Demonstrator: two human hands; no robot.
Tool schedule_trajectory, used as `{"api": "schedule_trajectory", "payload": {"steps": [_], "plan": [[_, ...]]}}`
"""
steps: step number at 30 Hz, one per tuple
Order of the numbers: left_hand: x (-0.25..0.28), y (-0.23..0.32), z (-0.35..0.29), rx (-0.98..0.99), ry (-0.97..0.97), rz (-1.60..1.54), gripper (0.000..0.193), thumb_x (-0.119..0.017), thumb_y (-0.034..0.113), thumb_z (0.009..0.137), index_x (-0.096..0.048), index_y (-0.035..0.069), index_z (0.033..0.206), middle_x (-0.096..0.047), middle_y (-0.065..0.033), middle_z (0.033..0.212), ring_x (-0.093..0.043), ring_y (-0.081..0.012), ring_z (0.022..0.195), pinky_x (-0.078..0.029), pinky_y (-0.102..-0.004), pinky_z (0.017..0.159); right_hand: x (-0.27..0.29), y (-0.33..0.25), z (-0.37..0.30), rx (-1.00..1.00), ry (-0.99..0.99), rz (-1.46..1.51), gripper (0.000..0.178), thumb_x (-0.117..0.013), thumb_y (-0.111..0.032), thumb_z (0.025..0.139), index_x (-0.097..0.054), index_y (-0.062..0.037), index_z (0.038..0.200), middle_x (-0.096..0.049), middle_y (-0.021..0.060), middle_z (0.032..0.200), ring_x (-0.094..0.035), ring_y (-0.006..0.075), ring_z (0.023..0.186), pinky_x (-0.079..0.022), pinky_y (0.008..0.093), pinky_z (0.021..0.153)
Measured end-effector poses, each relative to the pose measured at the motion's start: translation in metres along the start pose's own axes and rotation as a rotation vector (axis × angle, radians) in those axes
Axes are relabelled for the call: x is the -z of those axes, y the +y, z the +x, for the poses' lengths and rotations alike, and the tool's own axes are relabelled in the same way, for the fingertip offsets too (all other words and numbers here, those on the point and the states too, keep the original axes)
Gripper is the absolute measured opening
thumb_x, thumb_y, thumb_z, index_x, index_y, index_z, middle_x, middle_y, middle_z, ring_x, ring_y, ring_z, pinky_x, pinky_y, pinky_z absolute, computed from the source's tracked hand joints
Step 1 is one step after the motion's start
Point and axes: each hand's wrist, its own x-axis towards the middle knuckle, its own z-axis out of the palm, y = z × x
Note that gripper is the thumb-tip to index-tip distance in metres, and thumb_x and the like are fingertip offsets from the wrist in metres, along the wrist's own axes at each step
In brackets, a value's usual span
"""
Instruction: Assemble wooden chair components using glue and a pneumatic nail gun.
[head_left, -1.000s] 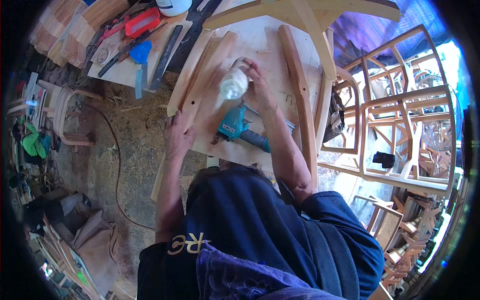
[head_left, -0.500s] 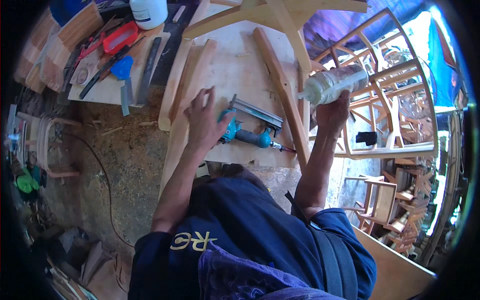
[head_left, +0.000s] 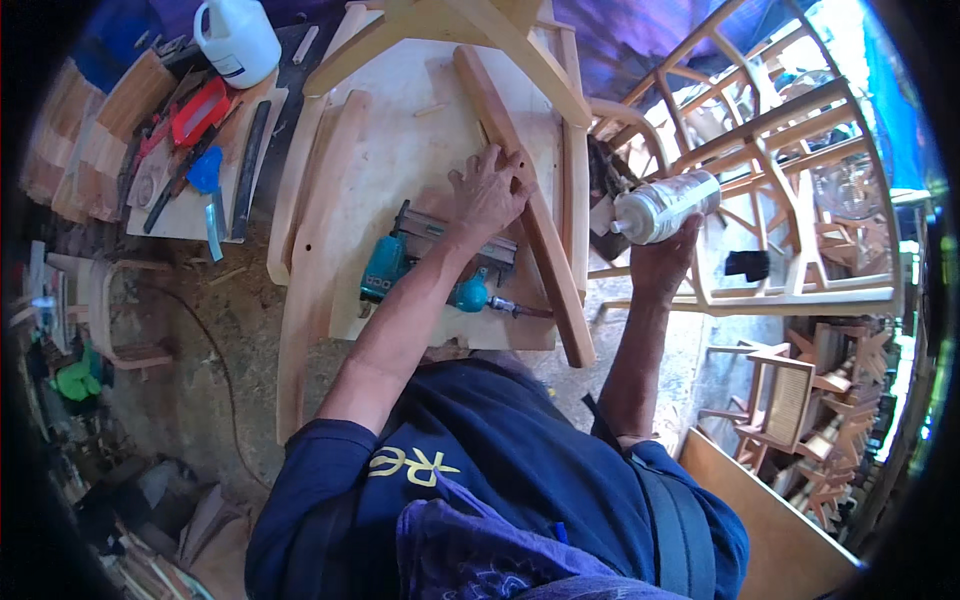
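My left hand reaches across the work surface. Its fingers are bent around a long, slightly curved wooden bar, close to a small dark hole in the wood. Held off to the right, a squeeze bottle with a pale nozzle and clear sides lies tilted in my right hand, nozzle to the left. Under my left forearm sits a teal air nailer, partly covered by the arm, with a hose fitting at its right end.
Another curved wooden bar lies along the left of the pale board. Crossed wooden pieces span the far end. At the far left stand a white jug and a red tray. Chair frames stand at right.
My left hand has moved right, from beside the nailer to the wooden bar, and has taken hold of it. The bottle stays in my right hand. The view has shifted a little.
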Motion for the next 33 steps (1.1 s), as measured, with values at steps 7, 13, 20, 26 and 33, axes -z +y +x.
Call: {"api": "schedule_trajectory", "payload": {"steps": [7,13,20,26,33], "plan": [[-0.022,-0.003,-0.004,0.03,0.164,-0.304,0.05,-0.073,0.046,0.088,-0.072,0.013,0.126,-0.061,-0.0182,0.132,-0.061,-0.0346,0.119,-0.05,-0.0504,0.098,0.055,-0.014,0.031,-0.153,0.075,0.047,0.066,-0.062,-0.045,0.1,-0.042,-0.0053,0.148,-0.06,0.0156,0.137,-0.06,0.0312,0.126,-0.045,0.0485,0.111],[-0.023,0.004,0.002,0.187,0.267,-0.662,0.041,-0.084,0.023,0.08,-0.072,0.006,0.116,-0.066,-0.0136,0.119,-0.069,-0.0252,0.1,-0.058,-0.0387,0.086,0.087,-0.014,0.048,-0.23,0.083,0.066,0.063,-0.066,-0.039,0.099,-0.042,-0.0041,0.147,-0.06,0.0156,0.137,-0.059,0.0294,0.127,-0.045,0.0464,0.113],[-0.038,-0.025,0.035,0.371,0.179,-0.699,0.079,-0.088,0.016,0.074,-0.049,0.011,0.142,-0.064,-0.0115,0.115,-0.068,-0.0214,0.097,-0.058,-0.0331,0.084,0.063,-0.008,0.057,-0.28,-0.024,0.024,0.071,-0.066,-0.039,0.098,-0.036,0.0004,0.149,-0.055,0.0211,0.141,-0.055,0.0338,0.131,-0.046,0.0509,0.113],[-0.035,-0.015,0.043,0.393,0.072,-0.853,0.082,-0.088,0.021,0.076,-0.044,0.011,0.145,-0.063,-0.0124,0.112,-0.066,-0.0198,0.1,-0.057,-0.0339,0.084,0.055,0.014,0.082,-0.19,-0.068,-0.13,0.061,-0.068,-0.023,0.097,-0.04,-0.0037,0.147,-0.057,0.0165,0.138,-0.055,0.0316,0.129,-0.041,0.0504,0.115],[-0.032,-0.018,0.017,0.471,0.115,-0.996,0.078,-0.082,0.034,0.084,-0.043,0.003,0.144,-0.062,-0.0145,0.118,-0.066,-0.0205,0.1,-0.056,-0.0349,0.083,-0.065,0.031,0.099,-0.116,-0.29,-0.747,0.053,-0.076,-0.01,0.086,-0.054,0.0006,0.133,-0.067,0.0127,0.122,-0.064,0.0222,0.115,-0.048,0.0381,0.104]]}}
